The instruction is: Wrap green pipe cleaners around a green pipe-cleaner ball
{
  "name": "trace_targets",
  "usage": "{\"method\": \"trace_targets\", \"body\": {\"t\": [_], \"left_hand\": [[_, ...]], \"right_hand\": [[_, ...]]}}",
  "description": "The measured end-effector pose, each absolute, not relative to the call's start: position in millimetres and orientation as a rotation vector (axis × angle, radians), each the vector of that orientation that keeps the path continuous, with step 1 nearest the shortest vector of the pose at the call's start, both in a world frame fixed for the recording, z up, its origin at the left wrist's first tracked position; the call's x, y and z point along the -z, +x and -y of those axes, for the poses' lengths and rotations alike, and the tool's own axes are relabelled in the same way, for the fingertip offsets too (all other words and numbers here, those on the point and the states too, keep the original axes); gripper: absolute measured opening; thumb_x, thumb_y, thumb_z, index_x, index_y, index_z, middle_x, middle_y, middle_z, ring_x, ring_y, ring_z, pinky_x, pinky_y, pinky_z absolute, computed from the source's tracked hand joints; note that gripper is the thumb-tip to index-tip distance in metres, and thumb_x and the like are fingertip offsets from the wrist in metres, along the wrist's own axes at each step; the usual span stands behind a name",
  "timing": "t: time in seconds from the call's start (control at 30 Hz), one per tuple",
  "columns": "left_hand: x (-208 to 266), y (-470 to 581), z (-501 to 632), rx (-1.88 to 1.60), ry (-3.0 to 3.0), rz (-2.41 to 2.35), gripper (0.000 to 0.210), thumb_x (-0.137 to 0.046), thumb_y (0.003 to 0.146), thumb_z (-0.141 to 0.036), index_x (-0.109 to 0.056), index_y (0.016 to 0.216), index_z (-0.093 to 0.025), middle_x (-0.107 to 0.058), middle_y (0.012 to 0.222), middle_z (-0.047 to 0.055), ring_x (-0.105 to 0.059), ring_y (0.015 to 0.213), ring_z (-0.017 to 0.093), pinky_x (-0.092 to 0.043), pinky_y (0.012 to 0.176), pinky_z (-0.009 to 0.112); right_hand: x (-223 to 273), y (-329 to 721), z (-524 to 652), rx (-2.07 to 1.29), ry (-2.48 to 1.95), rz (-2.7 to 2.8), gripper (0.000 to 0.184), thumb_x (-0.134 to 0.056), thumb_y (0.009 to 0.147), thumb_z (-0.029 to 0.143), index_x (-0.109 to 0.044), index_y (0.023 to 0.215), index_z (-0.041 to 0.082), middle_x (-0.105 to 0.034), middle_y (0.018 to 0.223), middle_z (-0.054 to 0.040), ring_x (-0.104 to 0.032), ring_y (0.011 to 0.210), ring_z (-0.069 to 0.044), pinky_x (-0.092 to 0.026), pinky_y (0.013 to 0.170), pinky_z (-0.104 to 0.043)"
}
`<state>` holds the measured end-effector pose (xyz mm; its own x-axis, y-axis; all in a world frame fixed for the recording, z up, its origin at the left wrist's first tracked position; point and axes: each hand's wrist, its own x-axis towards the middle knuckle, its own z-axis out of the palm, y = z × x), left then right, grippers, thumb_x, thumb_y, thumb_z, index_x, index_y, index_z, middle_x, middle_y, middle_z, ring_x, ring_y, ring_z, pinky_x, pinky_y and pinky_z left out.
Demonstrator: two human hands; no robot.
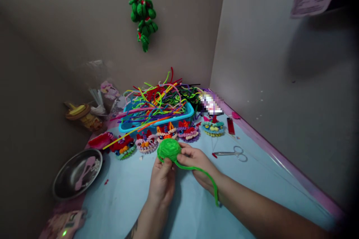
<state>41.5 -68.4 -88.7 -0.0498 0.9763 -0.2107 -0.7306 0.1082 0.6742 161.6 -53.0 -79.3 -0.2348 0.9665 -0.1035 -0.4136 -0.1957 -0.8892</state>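
Above the middle of the table I hold a ball of bright green yarn (169,149) between both hands. My left hand (162,179) grips it from below, the thumb pressed on its lower front. On the other side, my right hand (196,162) closes its fingers on the ball's right edge. A loose yarn tail runs from the ball across my right hand and hangs past the wrist. Just behind the ball stands a row of several colourful fuzzy monster-face figures (146,142). A pair of scissors (231,153) lies to the right of my right hand.
A blue basket (157,122) heaped with pipe cleaners stands at the back. At left is a metal bowl (63,179) with a pink tool inside. A red lighter (230,126) lies at right. Green knitted figures (144,16) hang on the wall. Walls bound the table behind and right.
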Motion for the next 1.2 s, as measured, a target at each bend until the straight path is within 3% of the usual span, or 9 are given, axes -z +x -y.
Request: {"method": "trace_targets", "body": {"t": [0.3, 0.47, 0.53, 0.67, 0.8, 0.9, 1.03, 1.2], "left_hand": [[88.9, 43.4, 70.3, -1.417, 0.382, -0.743, 0.04, -0.086, 0.056, -0.029, -0.072, 0.092, -0.02, -0.073, 0.093, 0.004, -0.065, 0.083, 0.016, -0.049, 0.08, 0.026], [91.7, 37.8, 67.6, -1.445, 0.29, -0.742, 0.033, -0.084, 0.06, -0.026, -0.071, 0.091, -0.022, -0.073, 0.092, 0.002, -0.066, 0.081, 0.014, -0.05, 0.079, 0.024], [93.5, 33.7, 65.3, -1.478, 0.234, -0.755, 0.03, -0.084, 0.06, -0.025, -0.072, 0.087, -0.023, -0.073, 0.089, 0.001, -0.065, 0.078, 0.012, -0.05, 0.076, 0.022], [95.3, 30.1, 62.0, -1.51, 0.22, -0.771, 0.032, -0.085, 0.059, -0.029, -0.071, 0.086, -0.022, -0.073, 0.084, 0.0, -0.065, 0.075, 0.012, -0.051, 0.072, 0.021], [94.0, 33.8, 63.1, -1.488, 0.253, -0.75, 0.031, -0.084, 0.059, -0.028, -0.071, 0.087, -0.021, -0.074, 0.087, 0.002, -0.067, 0.083, 0.015, -0.052, 0.08, 0.024], [92.6, 36.9, 65.8, -1.46, 0.236, -0.726, 0.028, -0.084, 0.06, -0.024, -0.071, 0.085, -0.022, -0.074, 0.087, 0.002, -0.068, 0.084, 0.016, -0.052, 0.084, 0.027], [93.4, 38.7, 67.9, -1.392, 0.211, -0.674, 0.028, -0.083, 0.06, -0.02, -0.071, 0.086, -0.023, -0.074, 0.086, 0.002, -0.068, 0.081, 0.017, -0.052, 0.086, 0.032], [99.1, 35.3, 64.7, -1.383, 0.126, -0.68, 0.02, -0.079, 0.067, -0.02, -0.071, 0.085, -0.021, -0.073, 0.088, 0.002, -0.066, 0.083, 0.016, -0.051, 0.083, 0.028]], "right_hand": [[77.9, 161.5, 50.2, -1.726, -0.719, 0.959, 0.029, -0.077, 0.064, 0.046, -0.072, 0.071, 0.018, -0.057, 0.119, -0.0072, -0.055, 0.103, -0.023, -0.038, 0.094, -0.035], [81.0, 163.1, 50.3, -1.629, -0.783, 1.021, 0.018, -0.074, 0.07, 0.036, -0.071, 0.075, 0.019, -0.053, 0.125, -0.0071, -0.051, 0.113, -0.024, -0.036, 0.099, -0.036], [83.1, 160.7, 53.7, -1.543, -0.872, 1.023, 0.021, -0.076, 0.067, 0.028, -0.067, 0.085, 0.021, -0.056, 0.119, -0.0057, -0.053, 0.11, -0.022, -0.04, 0.094, -0.034], [82.4, 152.7, 63.7, -1.425, -0.984, 1.061, 0.038, -0.077, 0.06, 0.018, -0.058, 0.092, 0.024, -0.06, 0.09, 0.0013, -0.057, 0.079, -0.016, -0.045, 0.071, -0.028], [78.6, 152.7, 63.7, -1.375, -0.928, 1.114, 0.016, -0.07, 0.071, 0.029, -0.063, 0.082, 0.022, -0.061, 0.076, 0.0008, -0.056, 0.071, -0.015, -0.044, 0.068, -0.028], [79.4, 161.5, 51.7, -1.295, -0.961, 1.022, 0.014, -0.069, 0.073, 0.035, -0.063, 0.072, 0.022, -0.059, 0.066, 0.0015, -0.051, 0.063, -0.015, -0.039, 0.06, -0.027], [84.1, 172.4, 35.0, -1.275, -0.991, 0.852, 0.024, -0.071, 0.069, 0.043, -0.061, 0.068, 0.021, -0.055, 0.063, 0.0023, -0.041, 0.054, -0.012, -0.03, 0.051, -0.026], [87.6, 165.9, 39.9, -1.507, -0.858, 0.781, 0.038, -0.081, 0.062, 0.039, -0.063, 0.09, 0.022, -0.062, 0.078, 0.001, -0.048, 0.063, -0.013, -0.035, 0.058, -0.025]]}}
